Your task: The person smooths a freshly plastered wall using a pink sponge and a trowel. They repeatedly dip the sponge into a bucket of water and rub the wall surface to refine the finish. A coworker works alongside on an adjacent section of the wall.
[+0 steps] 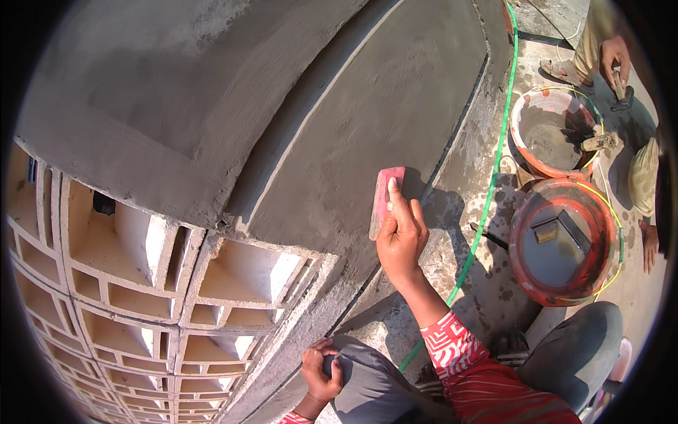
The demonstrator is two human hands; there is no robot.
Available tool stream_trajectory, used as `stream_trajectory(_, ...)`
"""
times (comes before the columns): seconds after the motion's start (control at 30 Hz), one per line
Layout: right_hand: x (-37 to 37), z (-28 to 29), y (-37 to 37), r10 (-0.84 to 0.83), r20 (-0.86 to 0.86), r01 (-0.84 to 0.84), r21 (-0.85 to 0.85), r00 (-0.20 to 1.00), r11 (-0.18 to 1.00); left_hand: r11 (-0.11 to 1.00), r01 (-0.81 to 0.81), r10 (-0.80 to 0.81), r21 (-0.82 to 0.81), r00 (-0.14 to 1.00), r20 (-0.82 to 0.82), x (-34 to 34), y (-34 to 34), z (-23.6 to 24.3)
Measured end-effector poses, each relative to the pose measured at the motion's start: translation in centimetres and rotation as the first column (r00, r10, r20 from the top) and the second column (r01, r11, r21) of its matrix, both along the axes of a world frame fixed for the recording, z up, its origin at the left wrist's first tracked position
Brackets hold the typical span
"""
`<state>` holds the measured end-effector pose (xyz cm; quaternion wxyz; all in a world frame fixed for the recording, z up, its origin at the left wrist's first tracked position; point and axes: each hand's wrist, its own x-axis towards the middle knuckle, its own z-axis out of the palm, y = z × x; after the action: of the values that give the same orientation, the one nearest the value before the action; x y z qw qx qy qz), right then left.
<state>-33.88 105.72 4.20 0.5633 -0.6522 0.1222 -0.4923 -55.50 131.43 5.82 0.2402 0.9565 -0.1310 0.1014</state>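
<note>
My right hand point(402, 233) is closed around a pink sponge-like block point(385, 201), its index finger stretched along the top. The block sits against the lower right part of a smooth grey plastered panel point(374, 120), with a shadow beside it. Down at the lower middle, my left hand point(321, 371) rests at my bent knee point(360, 374), thumb and curled fingers apart, with dark cloth showing between them. Nothing held shows in it. A raised band with a pale edge point(304, 127) separates this panel from another plastered surface point(176, 85) on the left.
Pale ventilation blocks point(176, 304) fill the lower left. A green hose point(487, 205) runs along the wall's base. At right stand a bucket of grey mortar point(551, 134) and a red tub of cloudy water point(522, 261) holding tools. Another person's hand point(616, 60) grips a small tool.
</note>
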Motion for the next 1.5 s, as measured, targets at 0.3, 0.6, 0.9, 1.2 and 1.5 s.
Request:
stream_trajectory(0.3, -0.6, -0.9, 0.8, 0.033, -0.085, -0.030, 0.033, 0.996, 0.999, 1.000, -0.005, 0.005, 0.027, 1.000, 0.006, -0.2, -0.5, 0.7)
stream_trajectory(0.6, -1.6, -0.2, 2.1, 0.024, -0.022, -0.025, -0.054, 0.999, 0.998, 1.000, -0.016, 0.016, 0.020, 1.000, -0.006, -0.1, 0.0, 0.5)
stream_trajectory(0.9, -3.7, -0.8, 3.6, 0.081, -0.067, -0.089, -0.120, 0.994, 0.989, 1.000, -0.016, 0.016, -0.009, 1.000, 0.003, -0.2, 0.1, 0.3)
stream_trajectory(1.2, -3.9, -0.7, 3.2, 0.084, -0.139, -0.090, -0.037, 0.987, 0.995, 0.999, -0.022, 0.022, -0.026, 1.000, 0.011, -1.0, 0.1, 0.7)
stream_trajectory(1.5, -3.5, -1.6, 4.1, 0.039, -0.101, -0.043, -0.039, 0.994, 0.998, 0.999, -0.028, 0.028, -0.037, 1.000, 0.012, -1.0, 0.8, 0.1)
